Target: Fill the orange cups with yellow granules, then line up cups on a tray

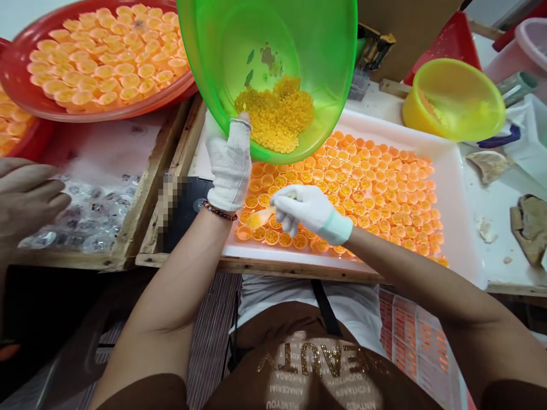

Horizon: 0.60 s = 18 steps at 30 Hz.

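My left hand, in a white knit glove, grips the rim of a green plastic bowl and holds it tilted over the tray. Yellow beads lie heaped in the bowl's low side. My right hand, in a white glove, pinches a small spoon loaded with yellow beads just above the near-left cups. Many small orange cups stand packed on a white tray before me.
A red round tray of filled cups sits at the far left over a wooden frame. Another person's hand rests at the left edge. A yellow bowl stands at the far right, with scraps on the white surface.
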Each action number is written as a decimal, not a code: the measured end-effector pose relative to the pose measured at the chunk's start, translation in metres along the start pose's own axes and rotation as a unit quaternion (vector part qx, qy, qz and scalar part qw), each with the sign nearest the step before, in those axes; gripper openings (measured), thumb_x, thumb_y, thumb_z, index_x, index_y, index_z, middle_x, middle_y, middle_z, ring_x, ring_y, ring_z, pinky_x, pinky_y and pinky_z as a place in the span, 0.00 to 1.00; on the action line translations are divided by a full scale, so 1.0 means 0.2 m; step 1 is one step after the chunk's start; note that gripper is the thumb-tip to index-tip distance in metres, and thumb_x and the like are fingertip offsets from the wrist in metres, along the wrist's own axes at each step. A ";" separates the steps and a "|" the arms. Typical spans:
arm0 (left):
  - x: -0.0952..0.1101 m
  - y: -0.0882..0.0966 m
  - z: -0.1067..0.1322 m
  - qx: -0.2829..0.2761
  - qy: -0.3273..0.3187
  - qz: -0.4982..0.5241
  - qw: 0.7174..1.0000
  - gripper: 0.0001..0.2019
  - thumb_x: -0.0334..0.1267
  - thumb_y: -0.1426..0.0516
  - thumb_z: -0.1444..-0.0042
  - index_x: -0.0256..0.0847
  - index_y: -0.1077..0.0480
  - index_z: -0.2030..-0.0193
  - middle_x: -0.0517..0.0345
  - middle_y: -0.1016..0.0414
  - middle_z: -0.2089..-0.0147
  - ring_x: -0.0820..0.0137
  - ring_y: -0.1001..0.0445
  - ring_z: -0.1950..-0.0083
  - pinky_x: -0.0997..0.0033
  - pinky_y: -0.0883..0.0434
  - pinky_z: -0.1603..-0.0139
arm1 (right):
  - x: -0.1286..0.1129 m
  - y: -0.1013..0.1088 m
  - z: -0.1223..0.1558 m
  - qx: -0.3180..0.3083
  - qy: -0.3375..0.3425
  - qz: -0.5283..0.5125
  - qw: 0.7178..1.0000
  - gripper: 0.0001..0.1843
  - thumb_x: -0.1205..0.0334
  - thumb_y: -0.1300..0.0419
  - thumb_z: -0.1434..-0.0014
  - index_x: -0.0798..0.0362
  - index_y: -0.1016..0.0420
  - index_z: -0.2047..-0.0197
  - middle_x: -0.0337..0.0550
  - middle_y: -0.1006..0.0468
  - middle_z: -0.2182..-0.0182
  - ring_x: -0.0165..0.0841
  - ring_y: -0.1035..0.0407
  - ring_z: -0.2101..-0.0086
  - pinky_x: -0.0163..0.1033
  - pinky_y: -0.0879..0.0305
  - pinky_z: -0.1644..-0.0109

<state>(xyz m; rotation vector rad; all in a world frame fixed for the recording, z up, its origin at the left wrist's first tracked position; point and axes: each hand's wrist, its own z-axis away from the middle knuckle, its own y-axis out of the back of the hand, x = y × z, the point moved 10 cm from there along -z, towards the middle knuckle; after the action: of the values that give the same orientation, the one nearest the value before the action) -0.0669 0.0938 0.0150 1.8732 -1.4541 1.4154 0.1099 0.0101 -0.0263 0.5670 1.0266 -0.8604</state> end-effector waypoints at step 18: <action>0.01 -0.01 0.00 0.018 0.006 0.027 0.999 0.18 0.52 0.34 0.43 0.43 0.33 0.58 0.54 0.24 0.53 0.65 0.23 0.47 0.58 0.26 0.40 | -0.62 0.58 -0.03 0.285 0.308 0.337 0.843 0.08 0.60 0.45 0.29 0.48 0.28 0.62 0.44 0.24 0.69 0.36 0.27 0.60 0.40 0.31 0.59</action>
<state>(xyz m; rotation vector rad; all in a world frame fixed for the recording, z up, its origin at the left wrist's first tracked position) -0.0651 0.0936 0.0164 1.8572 -1.4934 1.4852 0.1725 0.1231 0.0854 1.6869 1.0109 -0.3179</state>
